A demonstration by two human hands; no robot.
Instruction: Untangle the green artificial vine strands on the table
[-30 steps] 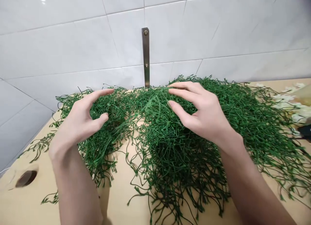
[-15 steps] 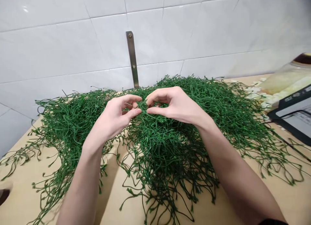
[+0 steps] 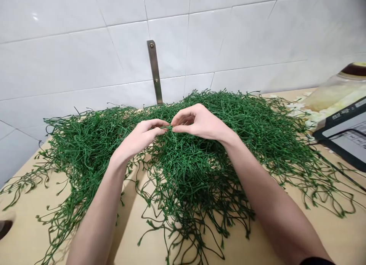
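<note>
Free air above green stems (image 3: 185, 162), tiled wall (image 3: 243, 40) behind.

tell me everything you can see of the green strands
The green strands look like thin, wavy plastic stems, many with small branched tips. They lie tangled in a broad heap across the pale table, loose ends trailing toward the viewer. Near the middle, the left hand and right hand appear to pinch some at the fingertips.

I see a metal strip (image 3: 154, 72) bolted to the white tiled wall (image 3: 80, 63). At right, a dark-lidded jar (image 3: 326, 90) sits near white blossoms (image 3: 313, 119) and a black-edged panel (image 3: 346, 143); a dark, blurred object (image 3: 5, 228) lies far left on the pale tabletop (image 3: 147, 227).
</note>
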